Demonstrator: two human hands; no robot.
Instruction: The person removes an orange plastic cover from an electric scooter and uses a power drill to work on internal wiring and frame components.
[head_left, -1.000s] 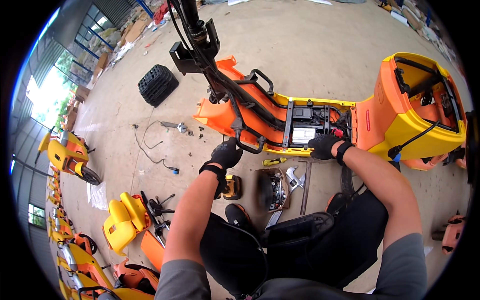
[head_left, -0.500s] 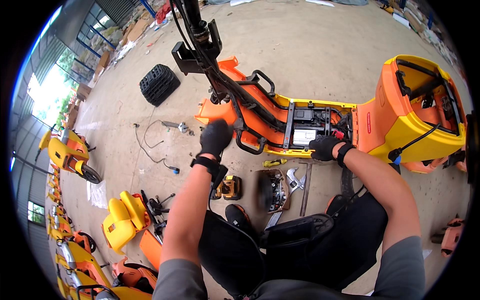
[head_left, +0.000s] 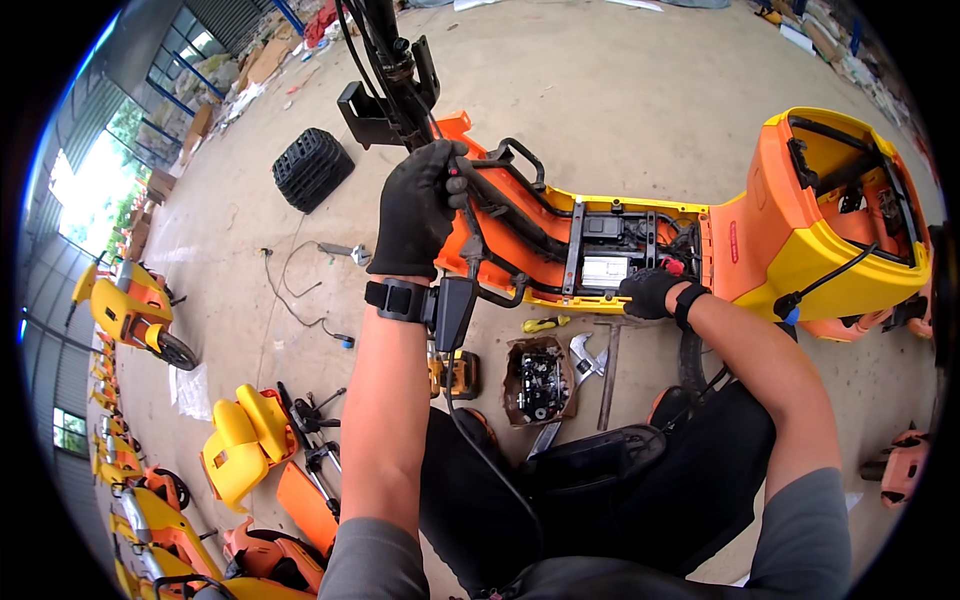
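My left hand [head_left: 418, 205], in a black glove, is raised beside the dark front frame [head_left: 478, 235] of an orange and yellow scooter. Its fingers curl inward, and a small red spot shows by the fingertips; I cannot make out what they grip. My right hand [head_left: 650, 293], gloved too, curls at the near edge of the open floorboard compartment. Next to its fingers are a silver box with a label [head_left: 605, 272] and a red part [head_left: 673, 267]. The fingertips are hidden. A black box on a cable [head_left: 456, 308] hangs at my left wrist.
Near my feet lie a carton of metal parts [head_left: 540, 385], an adjustable wrench [head_left: 588, 358], a hammer [head_left: 610, 375], a yellow-handled tool [head_left: 545, 324] and a yellow power tool [head_left: 460, 375]. A black crate [head_left: 313, 170] stands far left. Yellow body panels [head_left: 245, 440] lie left, near parked scooters [head_left: 135, 305].
My left hand has moved up and forward to the front frame. A blurred dark round shape beside the parts carton is gone, leaving the carton in full view. My right hand stays put.
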